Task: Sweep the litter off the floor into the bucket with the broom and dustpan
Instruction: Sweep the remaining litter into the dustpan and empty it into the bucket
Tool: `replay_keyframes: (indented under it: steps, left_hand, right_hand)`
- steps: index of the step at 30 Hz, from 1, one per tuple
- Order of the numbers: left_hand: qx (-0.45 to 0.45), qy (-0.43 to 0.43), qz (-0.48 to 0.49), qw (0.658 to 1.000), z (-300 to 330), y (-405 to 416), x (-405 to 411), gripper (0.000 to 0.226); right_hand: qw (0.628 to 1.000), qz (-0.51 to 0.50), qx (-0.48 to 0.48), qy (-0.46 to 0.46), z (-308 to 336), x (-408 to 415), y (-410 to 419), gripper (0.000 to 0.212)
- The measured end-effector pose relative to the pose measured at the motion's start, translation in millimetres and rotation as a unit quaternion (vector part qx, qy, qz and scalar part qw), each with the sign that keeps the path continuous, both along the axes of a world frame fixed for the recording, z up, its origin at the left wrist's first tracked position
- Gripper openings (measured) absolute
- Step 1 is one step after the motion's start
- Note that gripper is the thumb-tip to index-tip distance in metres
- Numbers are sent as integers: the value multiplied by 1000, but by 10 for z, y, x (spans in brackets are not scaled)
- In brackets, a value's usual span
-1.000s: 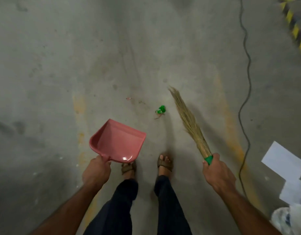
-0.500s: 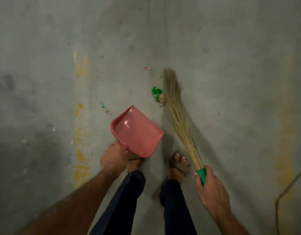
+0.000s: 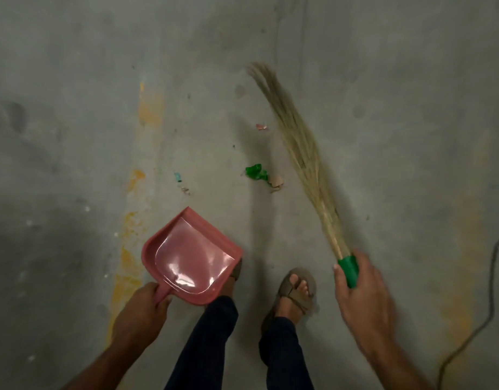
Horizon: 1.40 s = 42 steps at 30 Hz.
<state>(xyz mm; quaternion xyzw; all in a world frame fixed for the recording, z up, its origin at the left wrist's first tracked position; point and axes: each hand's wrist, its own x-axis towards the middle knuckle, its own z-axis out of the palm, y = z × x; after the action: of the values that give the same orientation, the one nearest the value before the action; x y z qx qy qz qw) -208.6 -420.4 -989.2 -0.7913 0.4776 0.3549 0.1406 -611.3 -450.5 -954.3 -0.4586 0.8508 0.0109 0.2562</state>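
My left hand grips pink dustpan handle, pan above left foot. My right hand clenched round broom green grip, bristles slanting away up-left. Right sandal between hands. Farther: green litter with tan scrap just left of bristles, pink scrap beyond. Black cable at right.
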Motion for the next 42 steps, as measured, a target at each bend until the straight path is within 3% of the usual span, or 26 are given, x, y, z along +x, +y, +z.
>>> replay_keyframes:
  steps: [6, 9, 12, 15, 18, 22, 27, 31, 33, 36, 42]
  left_hand:
    - [9, -8, 27, 1000, -101, 120, 194, 17]
    - [3, 12, 47, 999, -96, 156, 241, 17]
    - [-4, 21, 73, 997, -57, 187, 242, 15]
    - [2, 20, 100, 995, -3, 263, 239, 16]
    - [14, 21, 117, 993, 39, 423, 310, 17]
    - [34, 15, 144, 989, 106, 727, 485, 16]
    - [42, 8, 141, 989, 165, 1061, 794, 17]
    - [46, 7, 148, 988, 148, 1210, 1032, 16]
    - [49, 3, 142, 989, 115, 1239, 1104, 16]
    - [47, 4, 131, 990, 58, 1211, 1138, 16]
    - [35, 25, 107, 993, -13, 1038, 974, 16]
  right_hand:
    - [979, 118, 158, 41, -222, -75, -1019, 38]
    - [965, 172, 181, 81, 45, -16, -799, 34]
    - [971, 163, 151, 83, 435, 49, -338, 39]
    - [990, 96, 107, -2, 709, 171, -1, 48]
    - [992, 59, 63, -97, 823, 497, 177, 41]
    - [953, 79, 186, -224, 510, 1080, 161, 30]
    - [921, 180, 255, -233, -264, 1863, -155, 25]
    - [895, 135, 310, -291, -801, 2254, -369, 39]
    - [887, 68, 333, -314, -960, 2226, -357, 39]
    - [883, -53, 322, -337, -1018, 1915, -191, 30]
    - [877, -232, 278, -315, -655, 970, 464, 38]
